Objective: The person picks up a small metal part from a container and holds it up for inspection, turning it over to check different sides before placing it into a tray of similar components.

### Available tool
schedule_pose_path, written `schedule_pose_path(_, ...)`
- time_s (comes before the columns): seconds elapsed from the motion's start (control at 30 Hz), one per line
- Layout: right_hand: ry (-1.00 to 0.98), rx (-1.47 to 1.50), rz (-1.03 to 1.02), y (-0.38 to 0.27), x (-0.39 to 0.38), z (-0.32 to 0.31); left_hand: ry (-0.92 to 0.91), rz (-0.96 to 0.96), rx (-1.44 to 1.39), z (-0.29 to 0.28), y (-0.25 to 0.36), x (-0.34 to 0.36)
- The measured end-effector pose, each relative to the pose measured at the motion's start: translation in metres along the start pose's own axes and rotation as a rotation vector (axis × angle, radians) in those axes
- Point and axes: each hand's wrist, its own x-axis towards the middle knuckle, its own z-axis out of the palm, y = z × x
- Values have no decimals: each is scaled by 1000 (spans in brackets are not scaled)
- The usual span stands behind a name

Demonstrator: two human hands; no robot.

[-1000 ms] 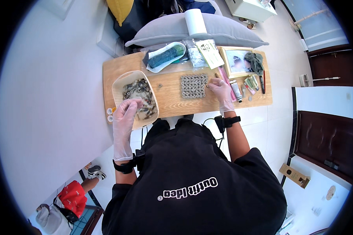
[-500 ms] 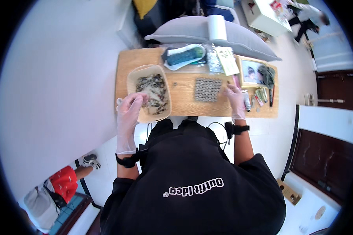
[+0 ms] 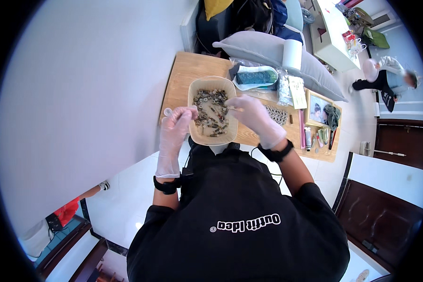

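— Where are the hands?

— Both gloved, over the tray [image 3: 196,136] at centre frame. The left hand [image 3: 176,128] sits at the tray's left rim, fingers pinched together on something too small to make out. The right hand [image 3: 253,114] reaches in from the tray's right side, fingertips closed over the screws [image 3: 210,110] (whether it grips one, I cannot tell).

— How far along does it look?

— Early or midway, I'd judge. The tray holds a thick heap of loose screws. Right of it, on the table [image 3: 183,70], lies a grid [image 3: 276,114] of small pieces, partly hidden behind the right hand.

— So plenty left?

— Yes, most of the heap remains.
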Motion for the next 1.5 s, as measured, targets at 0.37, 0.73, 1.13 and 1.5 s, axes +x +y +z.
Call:
schedule_pose_path(0.37, -320, -733, -250, 36, 72, 87, 49, -24, -112, -25, -10, -10)
schedule_pose_path(0.73, -95, 443, 167, -40, 33, -11, -68, 14, 29, 13, 3, 6)
schedule_pose_path(1.13, 55, 326, 157, -12, -16, -12, 185, 59, 93, 9, 16, 54)
schedule_pose_path(1.5, -344, -473, -302, 8, 45, 70, 75, 23, 26, -4, -15, 19)
